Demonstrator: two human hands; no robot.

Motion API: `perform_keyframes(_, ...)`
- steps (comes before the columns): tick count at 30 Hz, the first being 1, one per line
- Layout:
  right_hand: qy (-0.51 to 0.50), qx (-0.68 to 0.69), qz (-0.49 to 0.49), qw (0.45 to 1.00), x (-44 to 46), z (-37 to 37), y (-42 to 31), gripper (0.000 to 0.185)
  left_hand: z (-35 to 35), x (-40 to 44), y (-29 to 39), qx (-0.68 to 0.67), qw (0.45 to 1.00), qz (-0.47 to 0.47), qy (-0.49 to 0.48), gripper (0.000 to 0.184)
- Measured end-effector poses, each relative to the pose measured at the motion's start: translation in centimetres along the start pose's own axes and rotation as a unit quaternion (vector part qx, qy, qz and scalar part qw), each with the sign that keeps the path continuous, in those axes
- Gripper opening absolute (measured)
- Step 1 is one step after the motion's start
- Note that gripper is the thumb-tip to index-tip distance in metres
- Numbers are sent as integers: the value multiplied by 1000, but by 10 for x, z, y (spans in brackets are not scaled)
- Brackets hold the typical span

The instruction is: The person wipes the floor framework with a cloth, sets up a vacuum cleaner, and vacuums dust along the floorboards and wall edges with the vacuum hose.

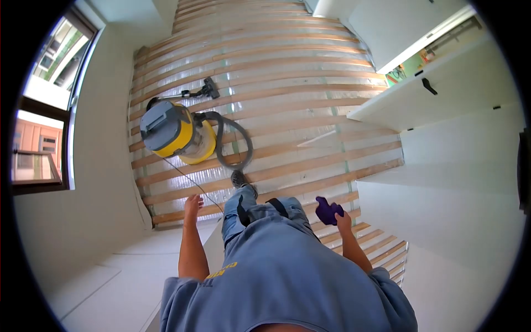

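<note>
My right hand [343, 221], at my right side, is closed on a soft, crumpled purple cloth [328, 211], which hangs out past the fingers. On the other side, my left hand [193, 205] is held out from the body with loose fingers, and I see nothing in it. Beyond that hand runs a thin black cord [188, 177] from the vacuum cleaner. The yellow and grey vacuum cleaner [176, 131] stands ahead to the left, touched by neither hand. Its grey hose [247, 145] curls on the floor, and a black floor nozzle [210, 88] lies behind it.
Wooden battens [310, 135] cross the floor over shiny silver sheeting. To the left are a white wall and a dark-framed window [69, 119]. A white door [437, 94] with a black handle stands at the right. My shoe [238, 178] is near the hose.
</note>
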State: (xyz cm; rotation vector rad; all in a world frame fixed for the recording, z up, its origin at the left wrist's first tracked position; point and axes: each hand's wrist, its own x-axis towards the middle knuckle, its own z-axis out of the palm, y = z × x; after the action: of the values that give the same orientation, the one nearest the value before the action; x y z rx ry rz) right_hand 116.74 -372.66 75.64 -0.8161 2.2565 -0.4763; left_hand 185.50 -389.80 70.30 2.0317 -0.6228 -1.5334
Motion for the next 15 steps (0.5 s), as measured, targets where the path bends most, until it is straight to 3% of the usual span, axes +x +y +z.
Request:
perform_keyframes(1, -10, -33, 33, 999, -9, 2, -7, 41, -10, 25, 28, 13, 1000, 19, -9, 33)
perform_keyframes(2, 10, 81, 26, 996, -10, 16, 10, 39, -8, 28, 70, 21, 999, 44, 11, 34)
perform_keyframes(4, -19, 121, 120, 985, -25, 16, -4, 37, -24, 72, 112, 106, 988, 112, 24, 37)
perform_keyframes(7, -70, 80, 191, 976, -45, 8, -47, 44, -33, 102, 213, 326, 932, 141, 78, 40)
perform_keyframes(10, -61, 66, 223, 971, -29, 7, -81, 47, -31, 137, 259, 270, 931, 188, 159, 38)
perform_keyframes(14, -73, 83, 214, 970, 60, 15, -137, 46, -26, 176, 295, 276, 925, 169, 199, 39)
perform_keyframes(15, -79, 69, 169, 980, 96, 23, -145, 46, -22, 176, 308, 275, 929, 145, 200, 40)
